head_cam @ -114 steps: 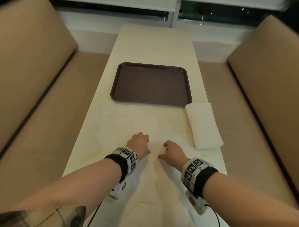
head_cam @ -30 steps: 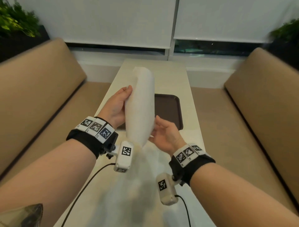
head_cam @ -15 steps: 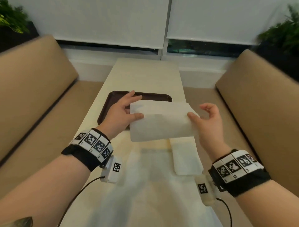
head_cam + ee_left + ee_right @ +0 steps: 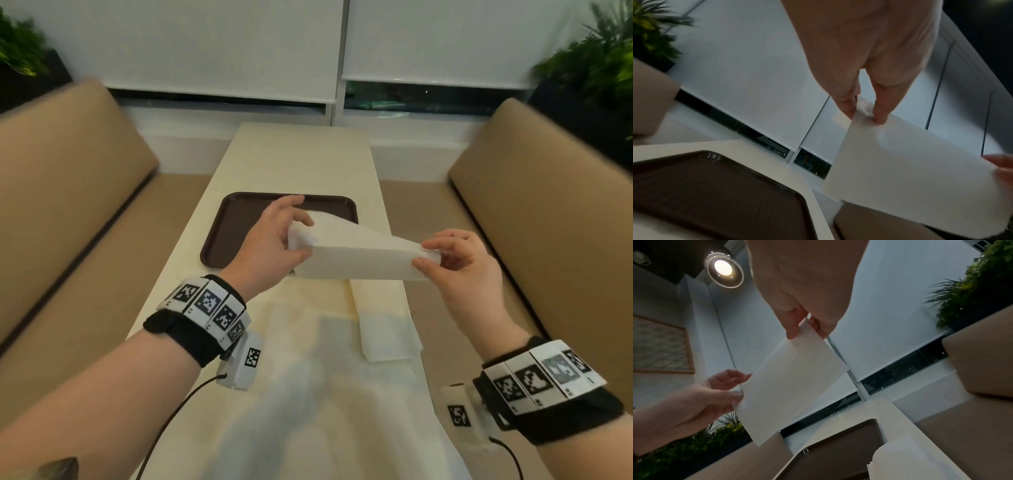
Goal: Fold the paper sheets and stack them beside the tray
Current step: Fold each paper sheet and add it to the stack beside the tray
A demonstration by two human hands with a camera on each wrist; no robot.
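The left hand (image 4: 274,240) pinches the left end of a folded paper sheet (image 4: 356,255) between thumb and fingers, and the right hand (image 4: 459,263) pinches its right end the same way, so the sheet hangs stretched between them, above the worktop (image 4: 301,157). No brand or readable writing shows anywhere; the only print is the black-and-white square marker patterns on the wristbands (image 4: 209,305) and on the small white camera units under each wrist. Below and just behind the left hand lies the brown tray (image 4: 233,233), its near right corner covered by the sheet. Beneath the right hand, on the worktop just right of the tray's near corner, lies the stack of folded sheets (image 4: 383,322); its far end is hidden by the held sheet. Nearer the person than both hands, flat unfolded sheets (image 4: 325,411) lie pale against the pale worktop, their edges hard to make out. In the left wrist view only the right hand's fingertips (image 4: 1001,164) show at the frame edge.
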